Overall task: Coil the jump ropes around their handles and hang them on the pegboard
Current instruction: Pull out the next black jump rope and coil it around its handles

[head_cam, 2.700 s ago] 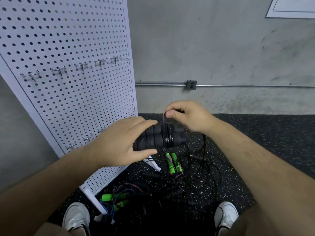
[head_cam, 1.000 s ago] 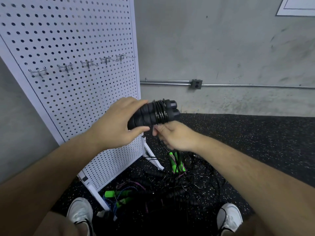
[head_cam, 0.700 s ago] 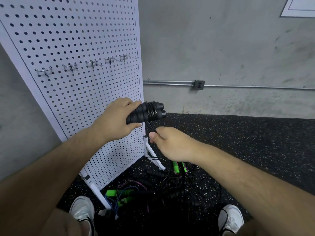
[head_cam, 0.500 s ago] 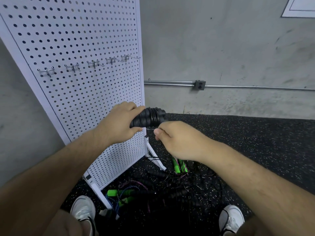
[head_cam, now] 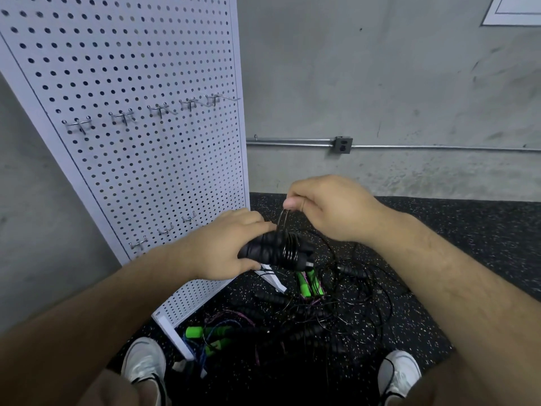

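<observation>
The pair of black handles (head_cam: 263, 251) sits at the centre of the frame, held together side by side. Their long axis runs left to right and dips a little toward the right, where the free ends stick out. Several turns of thin black cord (head_cam: 289, 249) already band them near that right end.

The left hand (head_cam: 222, 253) holds the left part of the pair, with its fingers (head_cam: 248, 219) curled over the top and the thumb underneath, closed tight around both. The right hand (head_cam: 333, 209) is just above and to the right of the handles. Its thumb and forefinger are pressed together on a strand of the cord, which drops in a short arc to the wraps (the other fingers are folded in, and I cannot tell whether they hold anything).

The next wrap will probably depend on this: the pinch is above the banded end, so the strand has to go over and around the short axis of the pair.

The loose cord trails down to the pile of ropes (head_cam: 316, 317) on the floor (head_cam: 453, 230) at lower centre. The pegboard (head_cam: 131, 156) fills the upper left of the frame, and its hooks (head_cam: 159, 110) are bare.
</observation>
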Demonstrator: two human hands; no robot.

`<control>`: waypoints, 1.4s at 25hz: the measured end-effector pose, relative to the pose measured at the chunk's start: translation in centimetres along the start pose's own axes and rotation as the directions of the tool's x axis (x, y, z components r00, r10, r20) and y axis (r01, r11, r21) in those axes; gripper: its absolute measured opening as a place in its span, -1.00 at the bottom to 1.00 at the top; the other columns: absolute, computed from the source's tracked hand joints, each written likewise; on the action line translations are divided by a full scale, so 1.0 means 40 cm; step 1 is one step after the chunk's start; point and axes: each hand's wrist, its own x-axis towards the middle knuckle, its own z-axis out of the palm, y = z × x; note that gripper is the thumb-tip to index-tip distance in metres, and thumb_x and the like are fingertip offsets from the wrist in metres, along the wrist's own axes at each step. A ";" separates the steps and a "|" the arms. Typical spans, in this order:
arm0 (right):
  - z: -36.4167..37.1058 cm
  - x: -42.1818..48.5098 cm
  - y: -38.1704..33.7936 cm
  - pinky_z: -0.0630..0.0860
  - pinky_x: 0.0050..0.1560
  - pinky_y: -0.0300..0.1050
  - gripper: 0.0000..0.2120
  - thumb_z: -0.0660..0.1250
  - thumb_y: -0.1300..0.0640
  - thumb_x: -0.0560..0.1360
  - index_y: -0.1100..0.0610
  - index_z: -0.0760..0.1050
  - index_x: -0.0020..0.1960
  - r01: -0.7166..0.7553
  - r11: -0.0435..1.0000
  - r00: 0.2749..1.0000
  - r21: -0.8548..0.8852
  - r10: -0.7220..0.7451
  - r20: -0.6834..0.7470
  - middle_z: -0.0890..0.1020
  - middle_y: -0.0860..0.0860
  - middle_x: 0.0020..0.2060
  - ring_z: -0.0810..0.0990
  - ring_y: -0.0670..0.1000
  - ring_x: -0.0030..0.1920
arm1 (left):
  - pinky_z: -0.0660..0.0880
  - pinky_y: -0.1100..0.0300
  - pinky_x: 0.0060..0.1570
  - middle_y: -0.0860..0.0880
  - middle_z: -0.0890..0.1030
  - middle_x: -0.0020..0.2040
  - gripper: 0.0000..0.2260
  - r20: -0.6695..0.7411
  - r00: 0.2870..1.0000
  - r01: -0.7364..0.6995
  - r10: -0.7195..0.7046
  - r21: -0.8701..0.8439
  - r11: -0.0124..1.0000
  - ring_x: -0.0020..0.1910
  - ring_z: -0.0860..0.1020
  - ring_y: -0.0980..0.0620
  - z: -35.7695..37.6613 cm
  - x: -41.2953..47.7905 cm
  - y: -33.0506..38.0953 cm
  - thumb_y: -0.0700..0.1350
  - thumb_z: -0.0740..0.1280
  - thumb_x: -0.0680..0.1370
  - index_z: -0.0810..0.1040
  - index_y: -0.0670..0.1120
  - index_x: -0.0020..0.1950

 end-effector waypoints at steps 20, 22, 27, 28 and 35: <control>0.191 -0.043 -0.141 0.40 -0.28 -0.09 -0.71 0.06 -0.06 0.70 0.00 0.36 -0.13 -0.287 0.771 0.941 0.568 0.115 0.319 0.47 -0.03 -0.27 0.40 -0.06 -0.33 | 0.46 -0.03 0.19 0.13 0.52 0.03 -0.53 -0.341 0.884 0.291 -0.321 -0.138 0.947 0.06 0.47 0.06 -0.093 -0.002 -0.028 0.08 0.57 0.41 0.49 0.07 0.25; 0.162 -0.048 -0.163 0.35 -0.33 -0.07 -0.66 0.05 -0.09 0.70 0.06 0.30 -0.17 -0.247 0.860 0.945 0.447 0.111 0.308 0.46 0.02 -0.27 0.39 -0.04 -0.33 | 0.45 -0.06 0.17 0.14 0.53 -0.02 -0.59 -0.308 0.906 0.280 -0.290 -0.075 0.957 0.02 0.47 0.04 -0.089 0.002 -0.033 0.06 0.58 0.41 0.51 0.10 0.17; 0.057 -0.070 -0.182 0.50 -0.25 -0.01 -0.63 0.05 -0.11 0.69 0.09 0.48 -0.06 -0.166 0.938 0.948 0.305 0.067 0.311 0.56 0.01 -0.27 0.52 -0.02 -0.30 | 0.34 0.00 0.27 0.05 0.53 0.11 -0.49 -0.225 0.943 0.268 -0.246 0.071 0.961 0.13 0.44 -0.01 -0.057 0.014 -0.039 -0.01 0.55 0.44 0.48 0.01 0.34; 0.032 -0.074 -0.184 0.51 -0.25 -0.02 -0.65 0.07 -0.10 0.69 0.07 0.50 -0.04 -0.149 0.945 0.956 0.290 0.064 0.285 0.57 -0.01 -0.28 0.53 -0.04 -0.30 | 0.33 0.02 0.29 0.06 0.52 0.12 -0.47 -0.197 0.946 0.276 -0.255 0.087 0.957 0.15 0.43 0.00 -0.050 0.015 -0.044 0.00 0.55 0.45 0.46 0.00 0.37; -0.032 -0.029 -0.066 0.35 -0.22 -0.08 -0.72 0.08 -0.10 0.69 -0.01 0.52 0.07 -0.111 0.988 0.994 -0.105 0.111 -0.009 0.58 -0.09 -0.17 0.54 0.03 -0.13 | 0.31 0.12 0.29 0.21 0.40 0.07 -0.46 -0.122 0.983 0.145 -0.138 0.046 0.988 0.09 0.32 0.20 -0.020 0.011 -0.018 0.08 0.53 0.46 0.44 0.04 0.38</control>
